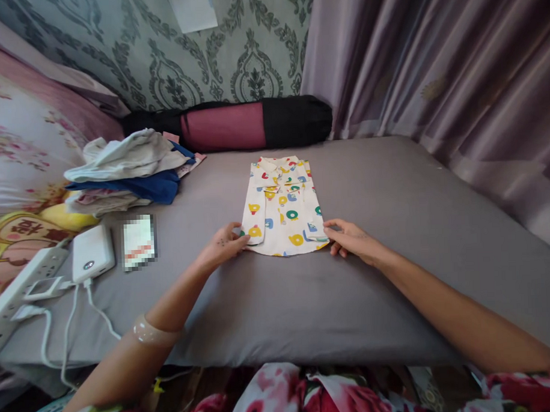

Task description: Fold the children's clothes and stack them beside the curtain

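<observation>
Both hands were in contact with the shirt (283, 215). The fingers of the left hand (226, 242) were pinched on its lower left edge, thumb over the cuff. The fingers of the right hand (351, 238) were pinched on its lower right edge, beside the other cuff. The shirt, white with coloured prints, lay flat at the centre of the frame, collar toward the top, sleeves down over the front, hem toward the wearer. Beneath it was a grey sheet (383, 202). A pale bangle (153, 331) circled the left forearm at lower left.

At left of the frame lay a card (139, 242), its face pixelated and unreadable. Just beside it was a white power bank (93, 254) with cables (100, 311) attached, and at the left edge a power strip (31, 280). Above these, a clothes pile (129, 172) stood in loose layers. A black and maroon bolster (227, 126) lay along the patterned wall (252, 56) at top centre. A curtain (414, 63) hung at upper right.
</observation>
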A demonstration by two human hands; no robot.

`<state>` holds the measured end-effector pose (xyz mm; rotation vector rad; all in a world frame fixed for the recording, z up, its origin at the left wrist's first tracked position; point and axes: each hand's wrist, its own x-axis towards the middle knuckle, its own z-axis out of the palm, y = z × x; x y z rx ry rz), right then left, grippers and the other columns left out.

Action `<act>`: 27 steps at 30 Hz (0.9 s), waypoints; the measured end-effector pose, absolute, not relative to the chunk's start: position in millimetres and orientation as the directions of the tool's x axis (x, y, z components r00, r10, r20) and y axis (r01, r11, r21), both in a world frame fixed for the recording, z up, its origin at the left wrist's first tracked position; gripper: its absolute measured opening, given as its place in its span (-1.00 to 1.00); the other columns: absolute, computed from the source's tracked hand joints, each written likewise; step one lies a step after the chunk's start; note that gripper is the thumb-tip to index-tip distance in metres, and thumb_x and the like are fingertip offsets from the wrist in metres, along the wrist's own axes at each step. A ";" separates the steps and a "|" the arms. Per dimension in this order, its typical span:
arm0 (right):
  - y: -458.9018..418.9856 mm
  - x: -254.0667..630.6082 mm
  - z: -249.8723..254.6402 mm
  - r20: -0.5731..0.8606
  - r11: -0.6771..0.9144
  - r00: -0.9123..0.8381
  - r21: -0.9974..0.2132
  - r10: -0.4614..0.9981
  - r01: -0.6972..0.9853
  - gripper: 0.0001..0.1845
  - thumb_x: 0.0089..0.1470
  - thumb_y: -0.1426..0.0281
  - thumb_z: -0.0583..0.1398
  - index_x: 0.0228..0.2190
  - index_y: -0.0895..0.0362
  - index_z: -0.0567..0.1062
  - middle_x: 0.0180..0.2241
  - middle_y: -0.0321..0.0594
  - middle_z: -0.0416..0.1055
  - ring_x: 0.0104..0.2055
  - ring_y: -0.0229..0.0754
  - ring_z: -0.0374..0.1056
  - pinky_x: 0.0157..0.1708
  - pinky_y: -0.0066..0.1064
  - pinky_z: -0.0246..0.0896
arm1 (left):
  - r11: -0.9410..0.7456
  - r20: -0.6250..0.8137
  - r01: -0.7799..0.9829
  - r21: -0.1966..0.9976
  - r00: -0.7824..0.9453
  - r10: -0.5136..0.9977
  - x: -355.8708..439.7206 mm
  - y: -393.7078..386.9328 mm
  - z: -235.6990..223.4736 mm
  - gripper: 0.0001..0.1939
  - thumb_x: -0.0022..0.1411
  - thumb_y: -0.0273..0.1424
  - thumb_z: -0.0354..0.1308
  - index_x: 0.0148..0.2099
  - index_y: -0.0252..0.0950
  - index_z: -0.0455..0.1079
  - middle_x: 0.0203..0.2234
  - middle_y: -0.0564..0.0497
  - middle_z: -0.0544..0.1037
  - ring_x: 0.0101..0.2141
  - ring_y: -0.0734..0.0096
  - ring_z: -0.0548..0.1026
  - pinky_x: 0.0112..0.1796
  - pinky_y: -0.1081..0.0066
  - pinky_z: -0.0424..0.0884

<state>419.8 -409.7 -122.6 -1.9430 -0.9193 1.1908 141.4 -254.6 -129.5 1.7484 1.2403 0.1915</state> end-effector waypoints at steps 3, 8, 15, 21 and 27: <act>-413.6 423.5 -122.2 -0.395 -0.449 0.230 -0.848 0.889 0.281 -0.47 0.15 0.35 0.10 0.14 0.18 0.20 -0.42 -0.22 0.48 -0.53 -0.30 0.37 -0.66 -0.56 0.10 | -0.002 -0.371 0.587 0.810 0.514 0.773 140.8 -256.4 -123.9 -0.29 0.09 -0.07 0.17 0.22 -0.29 0.18 -0.48 0.08 0.45 -0.42 0.38 0.45 -0.43 0.43 0.34; -417.3 432.8 -128.3 -0.168 -0.199 0.113 -0.696 0.979 0.690 -0.33 -0.05 0.54 0.09 0.15 0.12 0.28 -0.22 -0.20 0.48 -0.43 -0.29 0.36 -0.42 -0.47 0.23 | -0.256 -0.267 0.587 0.768 0.657 0.705 130.5 -249.2 -120.2 -0.45 0.08 -0.21 0.15 0.14 -0.21 0.34 -0.35 0.03 0.44 -0.34 0.37 0.39 -0.31 0.39 0.34; -411.5 435.2 -135.9 0.147 0.063 -0.025 -0.261 0.989 0.963 -0.50 0.06 0.48 0.07 0.05 0.14 0.42 -0.01 -0.02 0.36 -0.05 -0.04 0.31 -0.06 -0.28 0.21 | -0.726 0.062 0.482 0.490 0.811 0.581 127.6 -236.1 -137.2 -0.56 0.14 -0.36 0.07 0.08 -0.21 0.42 -0.20 -0.11 0.40 -0.20 0.23 0.32 -0.09 0.21 0.30; -404.7 443.6 -141.4 0.164 0.259 -0.221 -0.263 0.961 0.929 -0.47 0.08 0.55 0.02 0.10 0.14 0.37 0.10 -0.06 0.36 0.12 -0.03 0.24 0.05 -0.19 0.12 | -0.850 0.159 0.393 0.350 0.870 0.467 131.4 -223.6 -141.9 -0.65 0.25 -0.43 -0.04 -0.02 -0.17 0.49 -0.05 -0.11 0.44 -0.11 0.20 0.32 -0.03 0.19 0.24; -394.2 450.6 -143.6 0.221 0.215 -0.140 -0.366 0.965 0.906 -0.67 0.18 0.39 0.04 -0.06 0.11 0.48 -0.04 -0.08 0.47 -0.04 -0.04 0.37 -0.03 -0.20 0.21 | -0.836 0.163 0.329 0.440 0.886 0.435 134.8 -215.8 -140.0 -0.71 0.32 -0.25 -0.02 -0.09 -0.18 0.49 -0.17 -0.05 0.56 -0.15 0.29 0.44 -0.02 0.25 0.21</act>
